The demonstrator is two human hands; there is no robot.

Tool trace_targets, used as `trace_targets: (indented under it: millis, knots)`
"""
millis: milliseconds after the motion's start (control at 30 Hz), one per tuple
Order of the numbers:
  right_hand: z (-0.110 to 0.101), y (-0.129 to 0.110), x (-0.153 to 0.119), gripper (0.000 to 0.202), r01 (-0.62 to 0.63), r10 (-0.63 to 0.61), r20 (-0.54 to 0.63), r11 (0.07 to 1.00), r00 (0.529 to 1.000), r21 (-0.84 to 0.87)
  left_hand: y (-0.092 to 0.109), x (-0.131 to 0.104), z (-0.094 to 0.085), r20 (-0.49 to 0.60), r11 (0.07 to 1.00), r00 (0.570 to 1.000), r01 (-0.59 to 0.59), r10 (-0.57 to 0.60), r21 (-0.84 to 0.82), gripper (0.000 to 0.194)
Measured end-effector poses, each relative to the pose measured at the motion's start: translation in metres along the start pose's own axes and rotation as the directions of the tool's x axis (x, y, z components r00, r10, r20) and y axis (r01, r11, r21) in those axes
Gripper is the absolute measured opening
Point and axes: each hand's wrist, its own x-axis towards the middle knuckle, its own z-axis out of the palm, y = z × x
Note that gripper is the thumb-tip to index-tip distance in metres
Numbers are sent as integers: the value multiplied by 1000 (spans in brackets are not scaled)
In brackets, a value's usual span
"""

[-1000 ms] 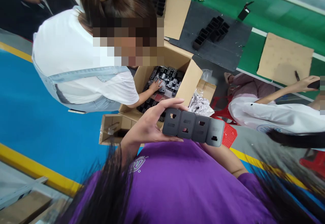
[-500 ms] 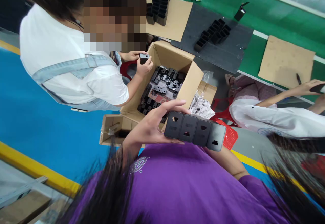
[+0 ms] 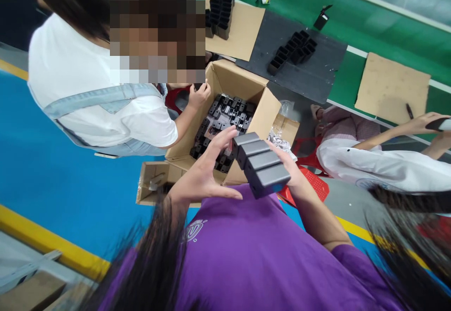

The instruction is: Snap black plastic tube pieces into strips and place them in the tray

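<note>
My right hand is closed on a row of several black plastic housings, pressed side by side. The row is tilted, so the long smooth sides of the housings face up toward me. Most of the fingers of that hand are hidden behind the housings. To the left, my left hand stays open, thumb and fingers spread, with a gap between it and the row. Beneath both hands is an open cardboard box that contains many similar black housings.
A co-worker in a white shirt stands at the box's left, a dark piece in hand. Another person sits at the green bench. Black housings stand on a dark mat. Near me is a red stool.
My left hand has let go of the row of housings and opened. The row has turned from its slotted ends facing me to its long sides facing up, held by my right hand.
</note>
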Motion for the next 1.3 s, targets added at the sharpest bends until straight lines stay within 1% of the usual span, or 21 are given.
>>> trace_targets:
  millis: [67, 133, 167, 233, 333, 400, 467, 567, 633, 700, 800, 900, 967, 1033, 1067, 1200, 1233, 1300]
  knots:
    - [-10, -3, 2, 44, 94, -95, -39, 995, 995, -24, -5, -2, 5, -3, 999, 1000, -19, 19, 45, 137]
    - [-18, -12, 5, 41, 164, -173, -64, 978, 983, -128, -9, -1, 12, -8, 994, 999, -42, 43, 99, 143]
    - [-21, -17, 6, 44, 178, -192, -62, 966, 979, -186, -10, 0, 15, -13, 990, 998, -62, 64, 126, 145]
    - [-23, -28, 8, 51, 181, -197, -38, 950, 980, -256, -11, 4, 20, -18, 978, 995, -96, 101, 185, 145]
    - [-23, -41, 9, 60, 175, -185, -10, 943, 983, -283, -11, 10, 24, 11, 962, 990, -137, 138, 235, 143]
    - [-22, -47, 8, 69, 192, -197, 9, 942, 980, -276, -14, 12, 25, 48, 965, 985, -170, 163, 202, 144]
    - [-21, -51, 6, 79, 200, -199, 28, 944, 980, -263, -17, 12, 27, 79, 974, 980, -189, 180, 125, 150]
    - [-22, -55, 6, 92, 180, -172, 54, 947, 984, -267, -23, 9, 29, 108, 987, 982, -156, 153, 23, 158]
    - [-23, -58, 7, 98, 184, -171, 71, 944, 983, -273, -25, 7, 30, 120, 991, 984, -132, 131, -2, 161]
    - [-25, -61, 9, 101, 206, -190, 82, 939, 978, -275, -25, 7, 31, 126, 991, 983, -137, 137, -8, 163]
    - [-27, -65, 12, 104, 225, -209, 85, 931, 974, -287, -25, 8, 33, 89, 981, 977, -194, 195, -12, 158]
    - [-29, -69, 13, 107, 233, -218, 84, 932, 972, -277, -23, 9, 37, -19, 958, 958, -285, 285, -30, 145]
    - [-30, -73, 14, 109, 236, -219, 93, 934, 971, -268, -23, 10, 38, -83, 949, 947, -313, 310, -36, 139]
    - [-32, -77, 16, 109, 237, -215, 112, 934, 970, -267, -24, 11, 39, -106, 949, 945, -314, 309, -31, 136]
    - [-33, -80, 17, 110, 242, -216, 122, 933, 969, -266, -25, 12, 38, -114, 942, 938, -332, 327, -35, 135]
    - [-35, -88, 23, 112, 285, -252, 155, 922, 955, -263, -29, 17, 37, -149, 889, 885, -453, 440, -69, 134]
    - [-36, -90, 24, 112, 295, -259, 164, 918, 952, -265, -29, 18, 38, -159, 882, 879, -465, 450, -75, 135]
    - [-36, -92, 26, 114, 307, -266, 181, 913, 947, -269, -30, 18, 38, -170, 882, 879, -463, 445, -83, 137]
